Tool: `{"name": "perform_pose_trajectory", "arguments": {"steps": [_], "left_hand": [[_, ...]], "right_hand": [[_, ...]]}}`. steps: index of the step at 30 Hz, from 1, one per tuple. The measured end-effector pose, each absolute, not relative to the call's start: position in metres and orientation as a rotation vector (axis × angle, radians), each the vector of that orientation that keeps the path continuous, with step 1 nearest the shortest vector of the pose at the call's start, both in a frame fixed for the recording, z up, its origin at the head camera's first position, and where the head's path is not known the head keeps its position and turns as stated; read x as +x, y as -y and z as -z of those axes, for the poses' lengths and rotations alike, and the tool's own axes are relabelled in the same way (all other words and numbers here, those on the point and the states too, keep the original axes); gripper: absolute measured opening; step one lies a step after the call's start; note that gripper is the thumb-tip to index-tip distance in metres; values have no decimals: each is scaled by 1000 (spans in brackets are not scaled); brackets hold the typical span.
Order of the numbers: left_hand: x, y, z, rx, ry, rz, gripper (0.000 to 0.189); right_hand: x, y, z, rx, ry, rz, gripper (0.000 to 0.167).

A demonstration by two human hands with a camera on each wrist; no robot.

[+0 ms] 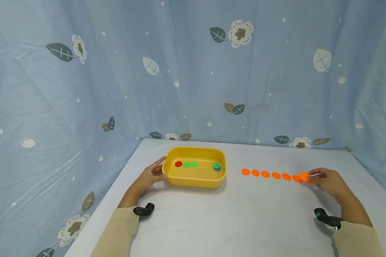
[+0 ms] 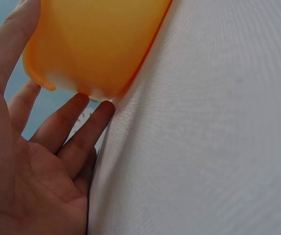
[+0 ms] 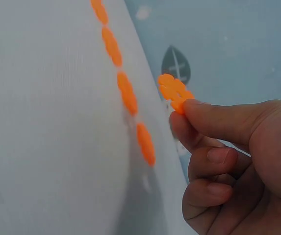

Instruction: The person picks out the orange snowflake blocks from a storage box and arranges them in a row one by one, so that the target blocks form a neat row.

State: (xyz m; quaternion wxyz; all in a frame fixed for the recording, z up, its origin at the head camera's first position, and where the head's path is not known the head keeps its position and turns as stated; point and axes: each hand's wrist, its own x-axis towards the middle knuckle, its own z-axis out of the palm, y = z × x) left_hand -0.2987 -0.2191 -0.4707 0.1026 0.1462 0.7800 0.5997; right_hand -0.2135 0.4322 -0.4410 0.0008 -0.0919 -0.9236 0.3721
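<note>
My left hand (image 1: 152, 175) holds the left end of a yellow plastic basin (image 1: 193, 182), the thumb at the front corner and the fingers against the end wall. In the left wrist view the basin (image 2: 96, 44) fills the top, with fingertips touching its side. Between thumb and forefinger, my right hand (image 1: 329, 182) pinches an orange flower-shaped disc (image 3: 172, 89), raised above the table. Below it, a row of matching orange discs (image 1: 265, 174) stretches across the white table toward the basin. The row's right end is partly hidden by the held disc and fingers.
Inside the basin lie a red disc (image 1: 178, 164), two light green discs (image 1: 186, 165) and, at the right, a green disc (image 1: 216, 165) overlapping a blue disc (image 1: 217, 169). A patterned blue curtain (image 1: 193, 71) borders the white table (image 1: 231, 221) behind and at both sides.
</note>
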Motion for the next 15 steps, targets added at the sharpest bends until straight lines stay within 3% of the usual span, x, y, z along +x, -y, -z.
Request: {"name": "perform_pose_trajectory", "arguments": {"steps": [15], "left_hand": [[-299,222,474,434,-2315,-1766,84]], "right_hand": [[-211,-475,458,-454,2885,-1107,49]]}}
